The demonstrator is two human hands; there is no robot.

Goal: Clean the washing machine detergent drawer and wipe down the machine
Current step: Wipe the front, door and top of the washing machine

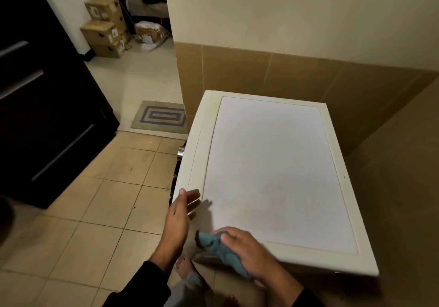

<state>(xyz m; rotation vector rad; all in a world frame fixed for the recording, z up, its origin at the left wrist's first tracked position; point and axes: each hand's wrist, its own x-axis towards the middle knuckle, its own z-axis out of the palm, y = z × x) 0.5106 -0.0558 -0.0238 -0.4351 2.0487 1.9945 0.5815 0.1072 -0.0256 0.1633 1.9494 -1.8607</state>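
My right hand (247,247) grasps a blue cloth (221,249) against the near corner of the washing machine (268,171), whose white top is bare, while my left hand (180,214) hovers released, fingers straight, just over the machine's front edge. Beyond the machine's far front corner a striped mat (159,119) lies on the tiled floor (95,202), with cardboard boxes (104,26) stacked further off. Brown wall tiles (297,78) back the machine; a dark cabinet (35,97) faces its front.

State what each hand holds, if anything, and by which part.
The right hand grips a crumpled blue-grey cloth around its middle, on the white washing machine top. The left hand is open, holding nothing.
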